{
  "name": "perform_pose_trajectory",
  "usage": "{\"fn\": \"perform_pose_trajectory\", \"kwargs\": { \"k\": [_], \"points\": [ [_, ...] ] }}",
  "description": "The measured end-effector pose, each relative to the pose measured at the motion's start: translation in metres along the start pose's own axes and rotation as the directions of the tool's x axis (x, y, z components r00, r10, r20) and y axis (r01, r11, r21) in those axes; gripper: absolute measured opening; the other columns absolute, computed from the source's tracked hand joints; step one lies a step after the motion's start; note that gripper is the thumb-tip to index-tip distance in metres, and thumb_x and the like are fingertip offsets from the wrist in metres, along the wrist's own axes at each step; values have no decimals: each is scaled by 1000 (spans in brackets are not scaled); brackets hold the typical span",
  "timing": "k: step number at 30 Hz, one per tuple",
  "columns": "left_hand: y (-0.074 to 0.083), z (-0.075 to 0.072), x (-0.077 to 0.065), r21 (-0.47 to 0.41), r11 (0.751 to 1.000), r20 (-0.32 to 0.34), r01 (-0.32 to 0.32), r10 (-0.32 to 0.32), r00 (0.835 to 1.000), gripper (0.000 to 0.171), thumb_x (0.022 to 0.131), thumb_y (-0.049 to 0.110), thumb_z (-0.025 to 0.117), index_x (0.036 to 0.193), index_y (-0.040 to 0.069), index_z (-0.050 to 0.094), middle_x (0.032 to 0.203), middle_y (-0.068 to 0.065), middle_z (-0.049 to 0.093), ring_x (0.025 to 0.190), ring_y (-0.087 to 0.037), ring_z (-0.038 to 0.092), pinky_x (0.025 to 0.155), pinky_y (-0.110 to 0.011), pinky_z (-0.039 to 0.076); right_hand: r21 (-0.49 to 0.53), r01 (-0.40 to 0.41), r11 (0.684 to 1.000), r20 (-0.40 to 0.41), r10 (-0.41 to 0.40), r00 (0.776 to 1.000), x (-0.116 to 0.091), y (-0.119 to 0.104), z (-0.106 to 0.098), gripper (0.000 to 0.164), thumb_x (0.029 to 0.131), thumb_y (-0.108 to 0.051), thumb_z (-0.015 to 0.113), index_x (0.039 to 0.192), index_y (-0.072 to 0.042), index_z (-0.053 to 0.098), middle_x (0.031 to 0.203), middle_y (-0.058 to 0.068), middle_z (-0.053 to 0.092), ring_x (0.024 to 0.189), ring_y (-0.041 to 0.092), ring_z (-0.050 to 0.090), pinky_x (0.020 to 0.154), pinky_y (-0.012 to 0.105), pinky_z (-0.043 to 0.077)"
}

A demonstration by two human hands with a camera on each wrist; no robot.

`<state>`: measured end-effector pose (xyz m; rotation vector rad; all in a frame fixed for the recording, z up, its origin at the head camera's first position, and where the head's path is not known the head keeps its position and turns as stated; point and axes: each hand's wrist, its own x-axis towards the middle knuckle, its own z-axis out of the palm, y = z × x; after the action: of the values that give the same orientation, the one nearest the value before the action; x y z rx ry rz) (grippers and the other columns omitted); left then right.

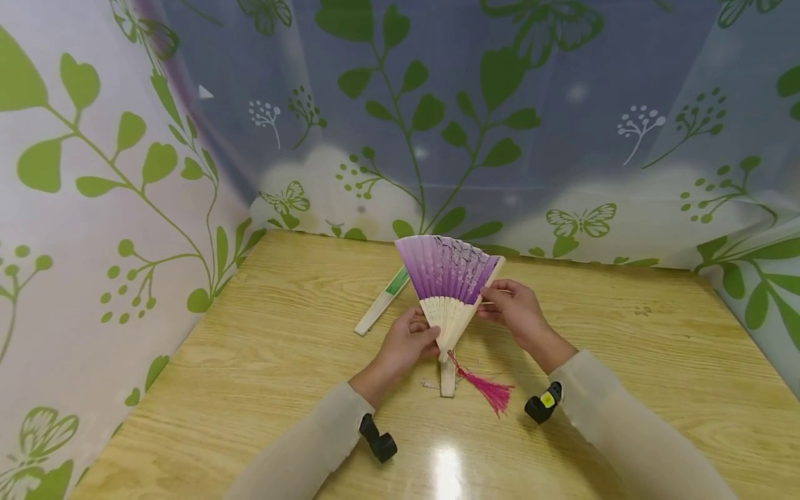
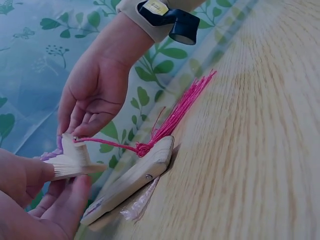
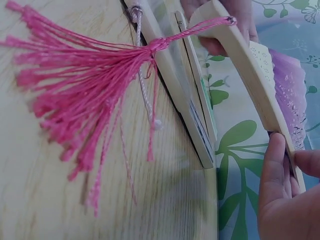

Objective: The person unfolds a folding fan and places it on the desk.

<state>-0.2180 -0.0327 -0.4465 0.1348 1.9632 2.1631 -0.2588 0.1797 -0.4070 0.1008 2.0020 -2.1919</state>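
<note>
A purple folding fan [image 1: 445, 274] with pale wooden ribs is spread partway, its narrow end toward the person. My left hand [image 1: 406, 342] grips the ribs on the left, low down; its thumb and fingers pinch them in the left wrist view. On the other side, my right hand [image 1: 515, 312] pinches the thick right guard stick [image 3: 257, 95] between thumb and fingers. From the fan's pivot hangs a pink tassel [image 1: 489, 390], spreading toward the right. A folded fan [image 2: 135, 180] lies on the table under the held one, partly hidden by it.
Left of the spread fan lies another folded fan [image 1: 378, 305] with a green section. A thin white cord [image 3: 144, 92] hangs from the nearer folded fan's end. The wooden table [image 1: 250, 389] meets a leaf-patterned curtain [image 1: 437, 139] at its back edge.
</note>
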Motion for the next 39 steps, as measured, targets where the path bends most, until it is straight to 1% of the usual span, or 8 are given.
{"fn": "perform_pose_trajectory", "kwargs": {
  "k": [6,14,18,23,25,30,34,39],
  "points": [
    [0,1,-1,-18,1000,26,-1,2,1000,34,93,-4,60,123,-4,45,87,-10,61,67,-14,61,75,-41,58,4,-9,1000,-19,9,1000,2,0,-1,16,99,-9,55,109,0,46,77,0,64,68,11,67,67,23,57],
    [2,3,2,-48,999,-15,-24,23,1000,36,92,-6,61,124,-3,44,88,-9,61,68,-11,61,73,-35,58,-7,-28,1000,-43,28,999,3,-2,-5,16,100,-11,53,109,0,46,79,1,64,68,10,68,68,23,57],
    [2,3,3,-87,996,2,-23,24,1000,39,91,-8,61,125,-3,43,90,-9,59,71,-12,61,72,-34,58,-27,-33,999,-54,32,998,2,-3,-6,15,101,-12,53,108,-1,47,81,2,64,69,10,68,70,24,58],
    [3,3,1,-72,997,18,-36,38,999,45,90,-10,62,129,-3,41,96,-11,56,76,-12,62,73,-34,57,-40,-47,998,-75,44,996,1,-3,-6,16,101,-14,53,108,-1,48,84,2,63,70,10,68,73,26,58],
    [3,4,1,-53,998,4,-46,46,999,44,90,-9,62,128,-4,41,97,-13,57,76,-12,62,74,-35,57,-37,-54,998,-84,50,995,1,-3,-6,17,101,-15,53,109,-1,47,86,2,62,70,10,68,73,26,58],
    [3,4,2,-47,997,-39,-54,52,998,39,91,-8,61,125,-5,43,98,-13,58,75,-11,62,72,-32,57,-28,-64,998,-103,61,993,1,-2,-7,18,101,-16,54,110,-2,47,88,3,60,70,10,67,73,25,57],
    [2,3,2,-65,995,-52,-77,73,996,40,90,-9,61,126,-5,43,97,-13,58,75,-11,62,70,-28,56,-20,-68,997,-104,66,992,1,-1,-8,19,101,-16,54,110,-2,47,87,3,60,70,10,68,73,25,57],
    [-1,2,2,-69,992,-79,-103,98,992,43,90,-9,62,128,-3,42,100,-16,57,76,-13,62,70,-28,56,5,-71,997,-101,71,992,-1,0,-8,16,101,-16,54,108,-4,46,83,1,63,69,10,68,71,24,57]
  ]
}}
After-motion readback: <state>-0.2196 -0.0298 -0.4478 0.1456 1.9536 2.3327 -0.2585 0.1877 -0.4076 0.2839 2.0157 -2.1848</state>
